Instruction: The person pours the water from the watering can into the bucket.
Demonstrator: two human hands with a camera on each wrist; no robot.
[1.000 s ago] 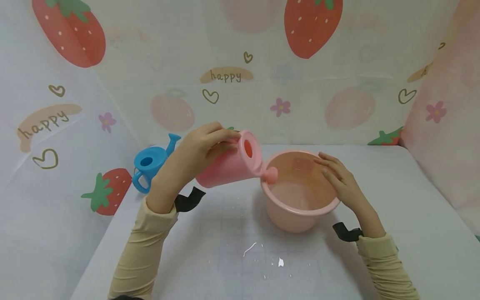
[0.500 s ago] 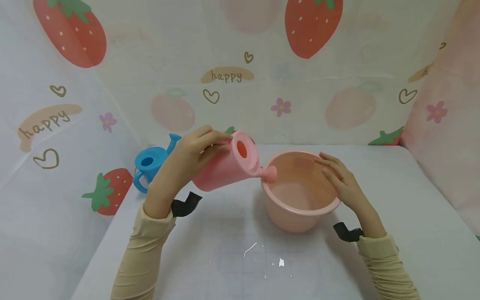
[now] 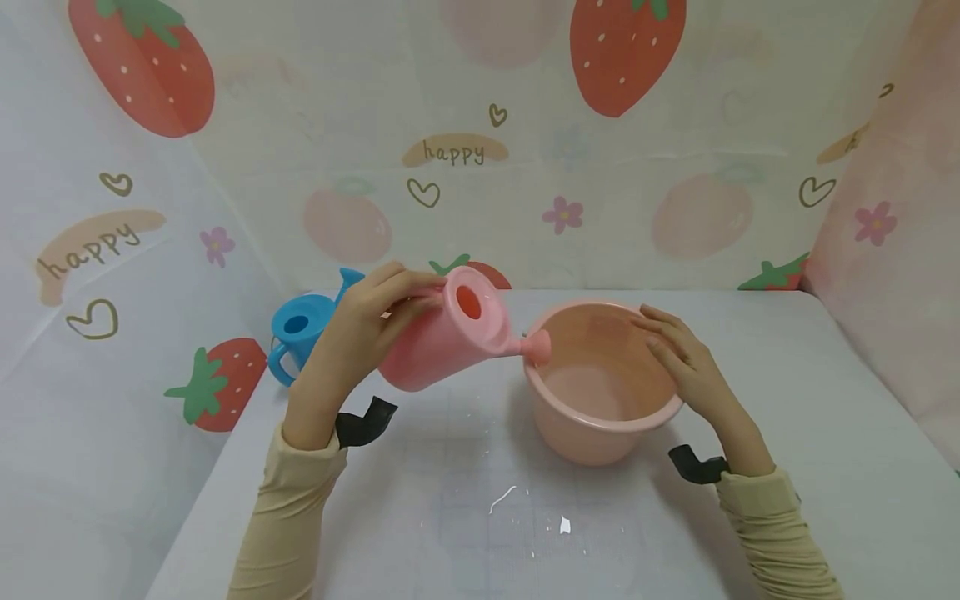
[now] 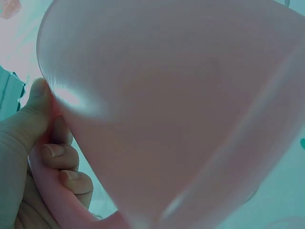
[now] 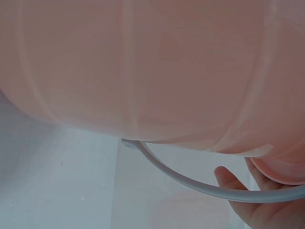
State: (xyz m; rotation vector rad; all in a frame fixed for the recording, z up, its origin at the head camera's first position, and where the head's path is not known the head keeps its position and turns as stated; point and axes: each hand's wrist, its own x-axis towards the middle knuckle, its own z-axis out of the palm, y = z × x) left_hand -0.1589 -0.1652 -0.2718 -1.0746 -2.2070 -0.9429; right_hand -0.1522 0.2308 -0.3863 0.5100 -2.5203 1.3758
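Observation:
My left hand (image 3: 363, 317) grips the handle of a pink toy watering can (image 3: 442, 346), held tilted above the table. Its spout head (image 3: 537, 347) overlaps the left rim of a pale pink basin (image 3: 581, 446). In the left wrist view the can's body (image 4: 167, 105) fills most of the picture, with thumb and curled fingers at its handle (image 4: 55, 195). My right hand (image 3: 686, 362) rests on the basin's right rim, fingers fairly straight across it. From the right wrist, the basin's outer wall (image 5: 167, 71) looms large, and a pale curved handle (image 5: 190, 183) crosses before the hand.
A blue watering can (image 3: 298, 321) stands at the back left, partly behind my left hand. Small white wet-looking marks (image 3: 565, 525) lie on the white table (image 3: 450, 533). Printed cloth walls (image 3: 622, 158) enclose its back and sides.
My left hand has drawn left and down, with the pink watering can tipping back a little and its opening turned more upward. The right hand and basin hold their place.

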